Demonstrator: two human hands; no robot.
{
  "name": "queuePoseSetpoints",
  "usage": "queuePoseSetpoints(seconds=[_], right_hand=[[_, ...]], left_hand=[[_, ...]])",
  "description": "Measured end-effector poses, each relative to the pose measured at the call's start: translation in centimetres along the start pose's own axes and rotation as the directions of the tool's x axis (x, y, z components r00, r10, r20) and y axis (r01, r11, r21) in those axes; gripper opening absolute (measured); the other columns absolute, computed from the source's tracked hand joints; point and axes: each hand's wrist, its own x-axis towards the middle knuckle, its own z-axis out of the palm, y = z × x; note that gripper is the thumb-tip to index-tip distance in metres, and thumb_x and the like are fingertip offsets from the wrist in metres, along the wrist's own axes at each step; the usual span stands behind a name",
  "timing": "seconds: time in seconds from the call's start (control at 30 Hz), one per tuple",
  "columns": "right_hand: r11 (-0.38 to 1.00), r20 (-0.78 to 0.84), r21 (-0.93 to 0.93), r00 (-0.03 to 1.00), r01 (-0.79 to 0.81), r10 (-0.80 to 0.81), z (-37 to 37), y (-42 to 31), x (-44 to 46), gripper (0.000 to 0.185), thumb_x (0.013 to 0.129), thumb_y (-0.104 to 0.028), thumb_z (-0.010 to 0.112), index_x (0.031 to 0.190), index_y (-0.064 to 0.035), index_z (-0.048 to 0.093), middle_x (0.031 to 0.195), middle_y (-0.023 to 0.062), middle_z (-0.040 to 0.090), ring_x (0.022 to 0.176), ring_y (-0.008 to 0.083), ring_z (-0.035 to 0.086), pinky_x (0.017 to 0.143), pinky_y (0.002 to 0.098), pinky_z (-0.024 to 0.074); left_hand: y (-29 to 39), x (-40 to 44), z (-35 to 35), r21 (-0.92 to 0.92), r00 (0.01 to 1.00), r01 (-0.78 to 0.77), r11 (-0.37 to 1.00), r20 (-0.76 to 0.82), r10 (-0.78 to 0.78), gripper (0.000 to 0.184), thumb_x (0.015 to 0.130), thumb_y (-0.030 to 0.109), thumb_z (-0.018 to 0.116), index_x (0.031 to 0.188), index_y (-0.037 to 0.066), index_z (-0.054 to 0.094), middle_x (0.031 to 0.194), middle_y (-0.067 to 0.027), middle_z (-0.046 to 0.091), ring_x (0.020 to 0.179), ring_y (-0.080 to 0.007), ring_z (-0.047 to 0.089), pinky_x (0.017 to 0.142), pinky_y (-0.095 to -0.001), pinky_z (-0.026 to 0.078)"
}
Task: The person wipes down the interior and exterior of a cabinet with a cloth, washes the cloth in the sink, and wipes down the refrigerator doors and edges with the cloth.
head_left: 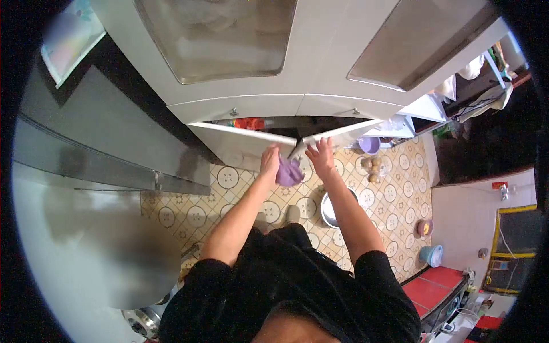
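purple cloth [290, 172]: soft, thin-looking fabric, bunched & creased, hanging in a loose clump btw the two cabinet doors, mid scene, above the floor. left door [240, 143] & right door [340, 135]: flat pale panels w/ straight edges, both ajar, free edges near each other in the middle. dark gap behind them; smth bright red [250, 123] shows inside, far left, too small to id. above: two pale drawers w/ small shiny round knobs, left knob [234, 112] & right knob [355, 111], then large framed panels w/ rounded corners, dull & cloudy.

floor [390, 195]: patterned tile, cream/tan, w/ ringed circles. on it, right of centre, a round metal basin [323, 212], smooth rim, partly hidden by the r. forearm. farther right: a purple basin [369, 146] & a few brownish round items [374, 162]. far right side: pale blue bucket [430, 255] by the wall; near right, a red-topped counter [433, 287], glossy. left: tall grey unit [114, 108], smooth sides.

l. hand [270, 161]: closed in on the cloth, fingers curled, right by the left door's edge; exact finger grip partly hidden. r. hand [321, 155]: fingers part spread, moderately wide, fingertips at the right door's top edge, seemingly touching; nothing loose visible in it.
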Motion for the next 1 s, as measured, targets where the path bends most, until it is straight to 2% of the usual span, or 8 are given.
queuePoseSetpoints(seconds=[0.3, 0.43, 0.53, 0.67, 0.73, 0.83, 0.93, 1.0], right_hand=[[0.976, 0.057, 0.2, 0.995, -0.087, 0.077, 4.9, -3.6, 5.7, 0.078, 0.094, -0.062, 0.03, 0.15, -0.0226, -0.008, 0.152, 0.0227, 0.015, 0.135, 0.0414, 0.029, 0.109, 0.0539, 0.0259], [0.99, 0.158, 0.048, 0.979, -0.135, 0.126, 2.8, -4.6, 3.8, 0.076, 0.095, -0.057, 0.033, 0.15, -0.0177, -0.001, 0.147, 0.0212, 0.03, 0.131, 0.0378, 0.037, 0.105, 0.0499, 0.032], [0.96, 0.146, -0.159, 0.956, -0.23, 0.254, -0.4, -3.9, 0.4, 0.073, 0.095, -0.054, 0.038, 0.15, -0.0152, 0.009, 0.141, 0.0195, 0.039, 0.125, 0.035, 0.044, 0.099, 0.0463, 0.0374], [0.901, -0.027, -0.178, 0.918, -0.395, 0.397, -9.2, -0.1, -8.0, 0.056, 0.097, -0.037, 0.041, 0.142, -0.0055, 0.031, 0.132, 0.0176, 0.051, 0.105, 0.0322, 0.059, 0.083, 0.0387, 0.0474], [0.906, -0.217, -0.11, 0.899, -0.41, 0.38, -13.1, 1.6, -13.5, 0.047, 0.096, -0.034, 0.043, 0.132, -0.0034, 0.045, 0.124, 0.017, 0.057, 0.1, 0.0323, 0.062, 0.079, 0.0387, 0.0485], [0.909, -0.399, 0.008, 0.833, -0.416, 0.385, -17.6, 3.8, -20.6, 0.052, 0.093, -0.035, 0.052, 0.131, -0.0011, 0.042, 0.104, 0.0117, 0.06, 0.092, 0.0288, 0.063, 0.072, 0.0362, 0.0489], [0.903, -0.525, 0.094, 0.749, -0.42, 0.403, -18.4, 4.6, -25.0, 0.049, 0.093, -0.032, 0.05, 0.131, -0.0007, 0.041, 0.099, 0.0102, 0.061, 0.088, 0.0289, 0.064, 0.072, 0.0362, 0.0487], [0.904, -0.547, 0.13, 0.732, -0.407, 0.408, -18.8, 5.6, -25.8, 0.049, 0.093, -0.031, 0.05, 0.131, -0.0007, 0.041, 0.099, 0.0106, 0.062, 0.087, 0.0283, 0.064, 0.072, 0.0365, 0.0487]], left_hand=[[3.9, 5.8, -1.2, 0.18, 0.909, -0.354, 0.918, 0.295, 0.293, 0.057, 0.078, -0.004, 0.038, 0.134, -0.004, 0.042, 0.137, -0.0237, 0.046, 0.132, -0.0277, 0.041, 0.11, -0.0336, 0.03], [4.7, 4.0, -1.8, -0.19, 0.994, 0.064, 0.98, 0.102, -0.045, 0.051, 0.083, 0.002, 0.045, 0.134, 0.001, 0.045, 0.141, -0.0176, 0.043, 0.129, -0.0255, 0.043, 0.107, -0.0357, 0.033], [2.0, 2.6, -7.0, -0.807, 0.914, 0.402, 0.433, 0.328, -0.238, 0.042, 0.086, 0.015, 0.048, 0.127, 0.003, 0.052, 0.131, -0.0162, 0.053, 0.117, -0.0278, 0.052, 0.101, -0.0419, 0.041], [1.5, 1.6, -15.4, -0.92, 0.96, 0.056, 0.388, 0.156, 0.232, 0.041, 0.088, 0.03, 0.044, 0.115, 0.004, 0.06, 0.118, -0.0131, 0.061, 0.113, -0.0288, 0.056, 0.097, -0.0473, 0.044], [7.7, 1.1, -14.2, -0.844, 0.979, -0.159, 0.512, -0.203, -0.03, 0.03, 0.091, 0.03, 0.042, 0.105, 0.011, 0.061, 0.101, -0.0066, 0.065, 0.089, -0.0223, 0.061, 0.075, -0.0391, 0.05], [-1.0, 13.5, -19.9, -0.773, 0.97, -0.231, 0.591, -0.136, 0.202, 0.03, 0.094, 0.033, 0.039, 0.106, 0.014, 0.059, 0.101, -0.0032, 0.061, 0.087, -0.0173, 0.056, 0.067, -0.0337, 0.047], [7.6, 9.0, -6.0, -0.761, 0.785, -0.197, 0.618, -0.5, -0.365, 0.023, 0.096, 0.034, 0.039, 0.092, 0.016, 0.054, 0.085, 0.0016, 0.056, 0.07, -0.0118, 0.05, 0.056, -0.0263, 0.043], [6.3, 8.4, -0.7, -0.827, 0.871, -0.171, 0.535, -0.38, -0.31, 0.02, 0.095, 0.03, 0.041, 0.086, 0.016, 0.051, 0.075, 0.0034, 0.053, 0.059, -0.0109, 0.048, 0.05, -0.0252, 0.043]])
